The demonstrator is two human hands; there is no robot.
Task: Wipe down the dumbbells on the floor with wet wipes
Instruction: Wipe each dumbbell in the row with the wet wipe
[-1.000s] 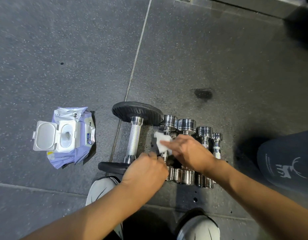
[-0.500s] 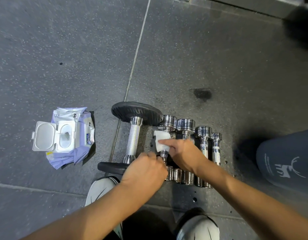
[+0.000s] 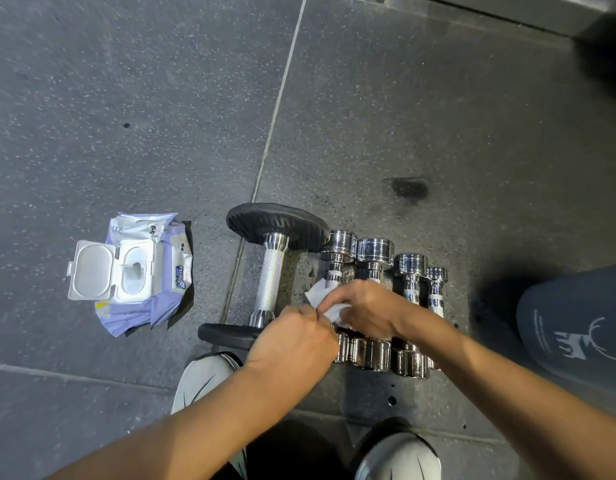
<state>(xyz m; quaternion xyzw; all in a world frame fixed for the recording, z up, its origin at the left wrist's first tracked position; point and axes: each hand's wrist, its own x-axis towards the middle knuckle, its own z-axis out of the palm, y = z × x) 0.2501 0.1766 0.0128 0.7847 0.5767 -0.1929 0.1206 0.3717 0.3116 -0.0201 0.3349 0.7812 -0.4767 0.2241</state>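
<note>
The white wipe is bunched on the handle of the leftmost of 4 chrome dumbbells lying side by side on the floor, pinched in the right hand. The left hand is curled just beside it; what it grips I cannot tell. A black-plated dumbbell and an open wipes pack lie further left.

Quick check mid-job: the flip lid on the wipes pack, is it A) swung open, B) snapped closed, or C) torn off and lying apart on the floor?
A: the flip lid on the wipes pack is swung open to the side, attached at its hinge, baring the dispensing hole.
</note>
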